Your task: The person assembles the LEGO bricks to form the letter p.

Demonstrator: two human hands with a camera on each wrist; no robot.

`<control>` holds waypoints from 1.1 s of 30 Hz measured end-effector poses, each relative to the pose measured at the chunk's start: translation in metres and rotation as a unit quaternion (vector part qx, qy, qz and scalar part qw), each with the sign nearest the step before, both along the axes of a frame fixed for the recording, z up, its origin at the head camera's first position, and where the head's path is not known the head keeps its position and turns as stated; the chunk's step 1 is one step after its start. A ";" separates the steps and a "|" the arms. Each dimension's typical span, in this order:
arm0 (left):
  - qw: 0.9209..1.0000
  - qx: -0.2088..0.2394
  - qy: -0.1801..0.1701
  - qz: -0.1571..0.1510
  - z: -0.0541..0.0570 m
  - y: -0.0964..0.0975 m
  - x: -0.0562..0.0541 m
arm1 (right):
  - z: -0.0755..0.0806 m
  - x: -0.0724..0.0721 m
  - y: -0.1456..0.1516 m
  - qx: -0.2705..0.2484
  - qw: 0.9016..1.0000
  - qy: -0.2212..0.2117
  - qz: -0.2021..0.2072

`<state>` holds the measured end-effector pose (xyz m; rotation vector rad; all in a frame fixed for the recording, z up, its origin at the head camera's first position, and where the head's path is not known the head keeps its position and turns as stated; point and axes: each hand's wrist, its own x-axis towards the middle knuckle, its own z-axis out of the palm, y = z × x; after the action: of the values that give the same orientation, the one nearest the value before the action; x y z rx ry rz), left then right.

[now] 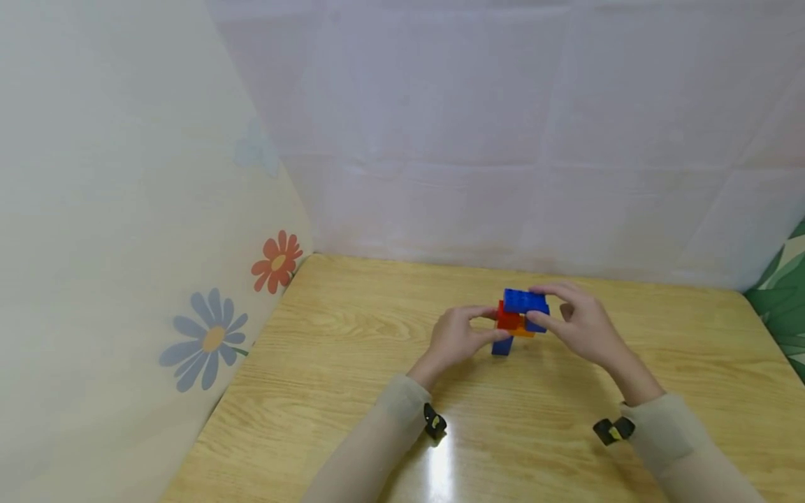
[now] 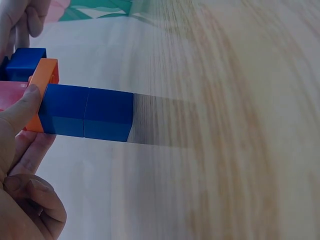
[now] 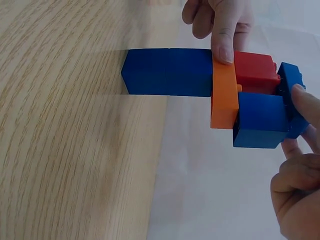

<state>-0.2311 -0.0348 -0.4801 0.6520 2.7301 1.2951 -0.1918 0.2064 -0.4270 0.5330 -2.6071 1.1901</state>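
Note:
On the wooden table stands a small tower of toy building bricks. Two blue bricks form its base, with a flat orange brick lying across them. A red brick and a blue brick sit side by side on the orange one. My left hand steadies the tower, thumb and fingers pinching it around the orange brick. With thumb and fingers, my right hand pinches a flat blue brick over the red and blue bricks. It looks slightly tilted; whether it is fully seated I cannot tell.
The wooden table spreads around both hands. A pale cloth wall rises behind it, and a white panel with printed flowers stands along the left. Green leaf prints show at the right edge.

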 end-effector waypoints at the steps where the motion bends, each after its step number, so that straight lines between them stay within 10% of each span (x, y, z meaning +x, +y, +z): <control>1: 1.000 -0.001 0.002 -0.001 0.000 0.000 0.000 | 0.000 0.000 -0.001 0.000 1.000 -0.001 0.001; 33: 1.000 -0.001 0.016 -0.002 0.000 0.001 0.000 | 0.001 -0.001 -0.005 -0.036 0.997 -0.069 0.011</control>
<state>-0.2312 -0.0336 -0.4796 0.6826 2.7531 1.2935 -0.1931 0.2013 -0.4264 0.4831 -2.6665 1.3674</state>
